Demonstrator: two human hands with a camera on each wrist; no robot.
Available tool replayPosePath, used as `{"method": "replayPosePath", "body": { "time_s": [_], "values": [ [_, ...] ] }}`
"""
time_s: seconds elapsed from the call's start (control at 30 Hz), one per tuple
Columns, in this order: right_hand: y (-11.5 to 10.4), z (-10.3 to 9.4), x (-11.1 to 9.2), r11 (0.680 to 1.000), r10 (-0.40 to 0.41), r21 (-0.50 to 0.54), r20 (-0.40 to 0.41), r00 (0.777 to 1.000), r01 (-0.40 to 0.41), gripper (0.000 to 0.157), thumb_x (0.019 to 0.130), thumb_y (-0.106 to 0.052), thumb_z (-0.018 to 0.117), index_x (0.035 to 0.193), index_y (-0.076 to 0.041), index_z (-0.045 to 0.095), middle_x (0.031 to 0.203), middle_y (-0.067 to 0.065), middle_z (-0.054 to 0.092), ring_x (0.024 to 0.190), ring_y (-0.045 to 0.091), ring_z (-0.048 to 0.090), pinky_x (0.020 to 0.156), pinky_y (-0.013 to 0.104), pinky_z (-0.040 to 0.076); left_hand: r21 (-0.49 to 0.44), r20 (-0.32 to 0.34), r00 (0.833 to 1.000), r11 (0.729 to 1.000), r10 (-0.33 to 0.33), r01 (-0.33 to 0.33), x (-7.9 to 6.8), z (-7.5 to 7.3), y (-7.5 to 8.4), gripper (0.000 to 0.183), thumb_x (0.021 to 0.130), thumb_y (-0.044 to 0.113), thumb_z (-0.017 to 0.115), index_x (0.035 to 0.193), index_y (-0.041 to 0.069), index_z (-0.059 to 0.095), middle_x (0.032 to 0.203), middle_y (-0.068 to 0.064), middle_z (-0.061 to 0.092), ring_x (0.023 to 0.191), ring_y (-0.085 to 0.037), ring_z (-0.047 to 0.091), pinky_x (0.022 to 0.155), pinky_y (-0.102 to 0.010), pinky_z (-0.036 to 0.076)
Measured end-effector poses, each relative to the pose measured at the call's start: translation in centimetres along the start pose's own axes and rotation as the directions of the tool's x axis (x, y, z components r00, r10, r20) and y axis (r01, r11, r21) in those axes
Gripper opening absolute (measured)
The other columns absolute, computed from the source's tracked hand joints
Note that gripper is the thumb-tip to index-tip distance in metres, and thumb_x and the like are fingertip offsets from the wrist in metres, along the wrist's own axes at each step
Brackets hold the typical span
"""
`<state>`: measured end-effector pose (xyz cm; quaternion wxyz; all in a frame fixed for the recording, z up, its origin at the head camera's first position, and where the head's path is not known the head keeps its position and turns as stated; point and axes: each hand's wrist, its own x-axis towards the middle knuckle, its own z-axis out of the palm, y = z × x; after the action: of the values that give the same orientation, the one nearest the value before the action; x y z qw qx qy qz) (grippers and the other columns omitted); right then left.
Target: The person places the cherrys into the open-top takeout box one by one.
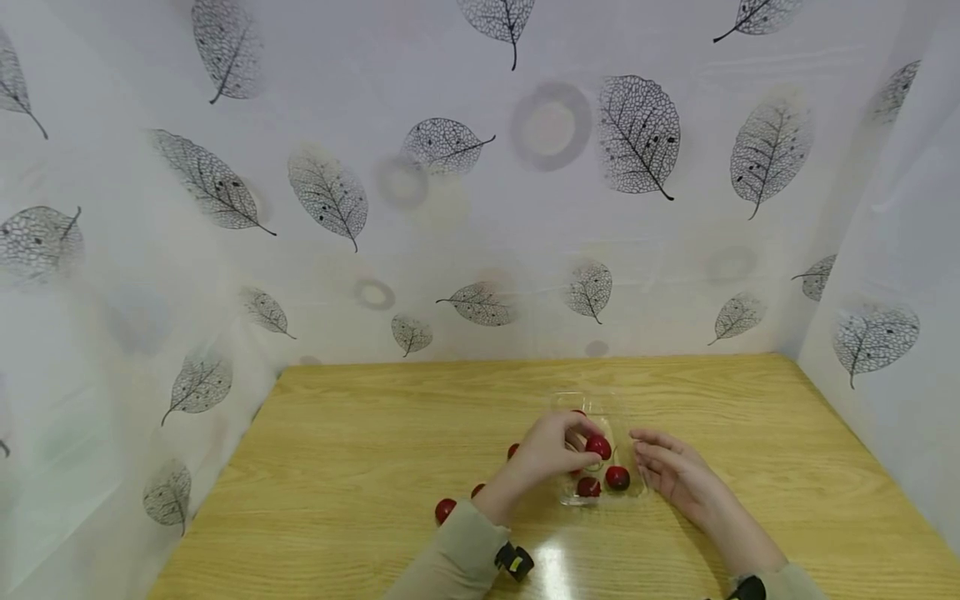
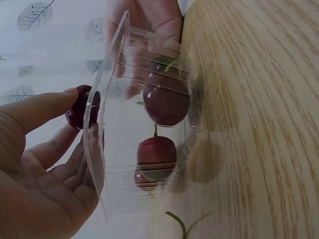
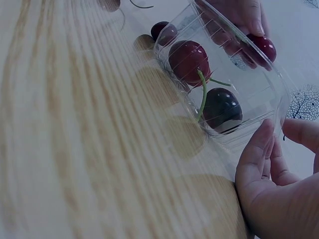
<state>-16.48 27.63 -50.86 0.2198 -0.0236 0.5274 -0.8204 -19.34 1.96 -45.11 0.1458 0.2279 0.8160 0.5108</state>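
Note:
A clear plastic container (image 1: 579,501) sits on the table with several dark red cherries in it, among them one cherry (image 1: 617,477) near its right wall. My left hand (image 1: 546,450) pinches another cherry (image 1: 597,447) between thumb and fingers, above the container. In the left wrist view this held cherry (image 2: 76,112) is level with the rim. My right hand (image 1: 681,482) is beside the container's right side. Its fingertips (image 3: 264,134) are right at the outer wall in the right wrist view, with the thumb apart from them.
Left of the container, several loose cherries (image 1: 446,511) lie on the wooden table (image 1: 360,433), some partly hidden by my left forearm. A pale curtain (image 1: 480,225) with leaf prints rises behind the table and along both sides.

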Motion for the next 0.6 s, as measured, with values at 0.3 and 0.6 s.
{"method": "replayPosePath", "body": {
  "time_s": [0.3, 0.6],
  "values": [
    [-0.03, -0.10, 0.07, 1.000, 0.009, -0.003, 0.000, 1.000, -0.009, 0.033, 0.113, -0.008, 0.046, 0.118, -0.027, 0.073, 0.111, -0.014, 0.071, 0.099, 0.000, 0.066, 0.089, 0.017, 0.057, 0.115, 0.028, 1.000, 0.993, -0.003, 0.000, 0.17, 0.73, -0.22, 0.028, 0.088, 0.004, 0.086, 0.113, 0.010, 0.077, 0.101, -0.001, 0.075, 0.076, 0.003, 0.059, 0.065, -0.015, 0.054],
    [-0.01, -0.06, 0.08, 1.000, 0.013, -0.013, -0.019, 1.000, -0.014, 0.033, 0.113, -0.008, 0.047, 0.117, -0.027, 0.073, 0.111, -0.014, 0.071, 0.099, 0.001, 0.065, 0.089, 0.017, 0.057, 0.184, 0.031, 0.999, 0.983, -0.015, 0.009, 0.09, 0.96, -0.34, 0.026, 0.087, 0.004, 0.087, 0.109, 0.013, 0.078, 0.093, 0.006, 0.072, 0.076, 0.002, 0.058, 0.066, -0.015, 0.052]
  ]
}}
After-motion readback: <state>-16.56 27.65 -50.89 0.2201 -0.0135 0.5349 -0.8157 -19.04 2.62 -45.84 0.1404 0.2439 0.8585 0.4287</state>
